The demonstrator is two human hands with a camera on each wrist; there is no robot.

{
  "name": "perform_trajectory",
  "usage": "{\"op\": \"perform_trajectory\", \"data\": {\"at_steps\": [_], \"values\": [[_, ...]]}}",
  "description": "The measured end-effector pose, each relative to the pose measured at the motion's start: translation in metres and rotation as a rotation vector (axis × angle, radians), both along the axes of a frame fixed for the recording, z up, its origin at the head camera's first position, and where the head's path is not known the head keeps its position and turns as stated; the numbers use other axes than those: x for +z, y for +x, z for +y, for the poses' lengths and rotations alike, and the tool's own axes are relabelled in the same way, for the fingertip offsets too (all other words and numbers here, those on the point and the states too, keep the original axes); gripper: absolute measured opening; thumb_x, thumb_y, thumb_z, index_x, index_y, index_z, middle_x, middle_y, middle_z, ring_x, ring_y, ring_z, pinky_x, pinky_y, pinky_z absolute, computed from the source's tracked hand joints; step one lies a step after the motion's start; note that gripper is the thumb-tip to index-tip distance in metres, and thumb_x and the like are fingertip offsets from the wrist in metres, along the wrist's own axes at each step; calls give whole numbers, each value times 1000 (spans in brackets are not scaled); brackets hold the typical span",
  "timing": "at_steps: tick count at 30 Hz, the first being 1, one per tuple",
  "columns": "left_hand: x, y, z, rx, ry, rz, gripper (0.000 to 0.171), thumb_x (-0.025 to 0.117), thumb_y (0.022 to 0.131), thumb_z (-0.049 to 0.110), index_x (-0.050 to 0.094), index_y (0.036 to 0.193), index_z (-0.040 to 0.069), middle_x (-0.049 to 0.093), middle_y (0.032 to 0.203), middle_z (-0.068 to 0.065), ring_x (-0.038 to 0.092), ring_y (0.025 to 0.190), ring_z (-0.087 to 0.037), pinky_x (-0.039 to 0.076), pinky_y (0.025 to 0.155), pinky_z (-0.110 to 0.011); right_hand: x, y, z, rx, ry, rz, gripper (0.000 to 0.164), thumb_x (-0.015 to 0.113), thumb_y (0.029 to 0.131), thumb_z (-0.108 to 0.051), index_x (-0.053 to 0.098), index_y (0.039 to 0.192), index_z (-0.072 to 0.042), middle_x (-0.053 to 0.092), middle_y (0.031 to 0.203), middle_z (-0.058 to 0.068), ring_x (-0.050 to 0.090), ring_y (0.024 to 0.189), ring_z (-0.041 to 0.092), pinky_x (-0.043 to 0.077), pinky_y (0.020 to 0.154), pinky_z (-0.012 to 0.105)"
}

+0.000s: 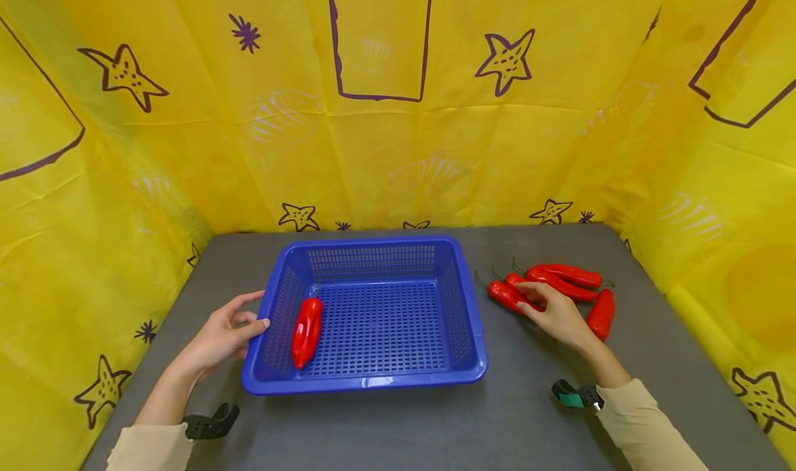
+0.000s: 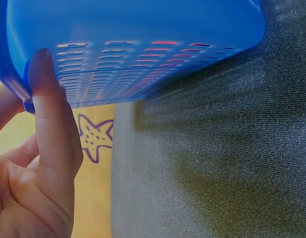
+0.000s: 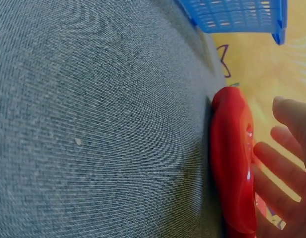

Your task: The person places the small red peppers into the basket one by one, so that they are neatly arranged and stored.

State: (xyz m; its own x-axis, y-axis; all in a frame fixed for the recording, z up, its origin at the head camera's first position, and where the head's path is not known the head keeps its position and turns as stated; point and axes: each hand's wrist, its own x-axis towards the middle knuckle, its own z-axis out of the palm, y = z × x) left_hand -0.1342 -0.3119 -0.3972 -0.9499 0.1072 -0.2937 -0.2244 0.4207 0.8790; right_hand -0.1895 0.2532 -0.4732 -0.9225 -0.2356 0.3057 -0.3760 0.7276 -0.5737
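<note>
In the head view, the right hand [image 1: 560,319] covers part of two red peppers [image 1: 505,296], and both sleeves [image 1: 149,448] run off the bottom edge. The right wrist view crops that hand at its right side and the blue plastic basket [image 3: 281,21] at the top. Red showing through the basket's slots (left wrist view) has no readable outline. A pale speck [image 3: 78,142] on the table [image 3: 93,89] is too small to identify.
</note>
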Motion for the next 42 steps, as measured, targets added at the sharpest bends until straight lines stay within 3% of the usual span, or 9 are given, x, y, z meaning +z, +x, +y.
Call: {"op": "perform_trajectory", "data": {"at_steps": [17, 24, 42], "values": [[0, 0, 1, 5, 15, -5, 73, 64, 87, 26, 22, 144, 10, 57, 95, -20, 65, 77, -28, 56, 66, -46, -10, -2, -8, -19, 76, 34, 39, 72, 78, -13, 62, 113, -1, 63, 108, 17, 59, 92, 29, 48, 81, 48], [-1, 0, 1, 8, 9, -6, 73, 64, 87, 28, 22, 144, 11, 56, 96, -19, 65, 77, -28, 56, 65, -45, -10, 0, -11, -24, 84, 54, 37, 73, 76, -11, 63, 110, -2, 63, 97, 13, 57, 81, 23, 49, 71, 41], [0, 0, 0, 16, 20, -13, 74, 64, 86, 27, 22, 144, 10, 56, 96, -19, 66, 77, -28, 56, 65, -46, -16, 0, -18, -41, 63, 86, 29, 73, 76, -12, 64, 102, -5, 63, 90, 8, 56, 77, 22, 48, 68, 38]]}}
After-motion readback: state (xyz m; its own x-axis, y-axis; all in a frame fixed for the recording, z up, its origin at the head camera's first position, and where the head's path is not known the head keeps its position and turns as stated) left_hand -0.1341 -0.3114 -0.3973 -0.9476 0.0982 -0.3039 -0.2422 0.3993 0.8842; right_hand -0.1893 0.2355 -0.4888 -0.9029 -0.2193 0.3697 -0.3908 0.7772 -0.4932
